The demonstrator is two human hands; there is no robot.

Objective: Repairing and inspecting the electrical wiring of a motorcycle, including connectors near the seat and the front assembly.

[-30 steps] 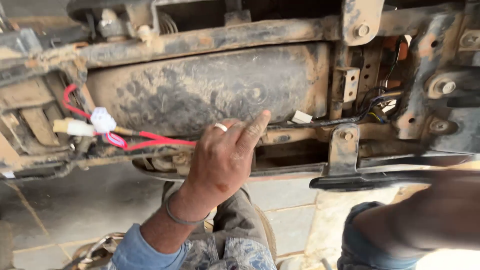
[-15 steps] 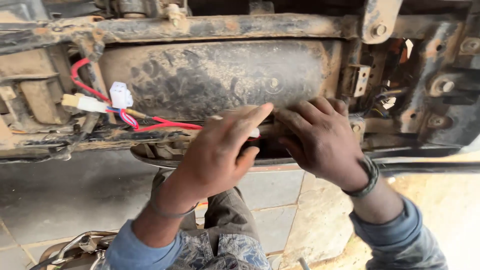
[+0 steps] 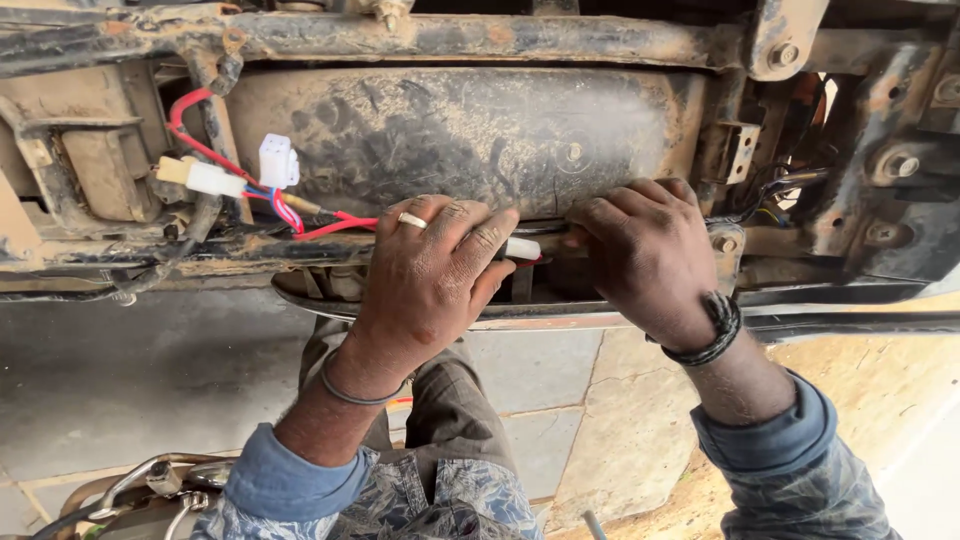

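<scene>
Left hand: the left hand point(image 3: 430, 285) lies palm down against the lower rail of the frame point(image 3: 480, 40), fingers curled over a small white plug point(image 3: 522, 248); a ring sits on one finger and a dark band on the wrist.
Right hand: the right hand point(image 3: 650, 255) presses on the same rail just beside the plug, fingers bent and bunched (whether they pinch anything cannot be told, the fingertips being hidden behind the rail); a black cord bracelet is round the wrist.
Plug: only its right end shows, poking out from under the left fingertips, between the two hands and under the tank's lower edge.
Red wire: the red wire point(image 3: 330, 225) runs along the rail from the left and passes under the left hand toward the plug.
Other connectors: a white connector point(image 3: 277, 160) and a cream one point(image 3: 200, 177) hang near the frame's left end, well apart from both hands.
Tank: the dirty, scratched tank point(image 3: 450, 130) fills the middle of the frame, right above the hands.
Bolts: rusty bolts point(image 3: 900, 165) sit on the brackets at the frame's right end.
Floor: stone floor point(image 3: 150, 370) lies below.
</scene>
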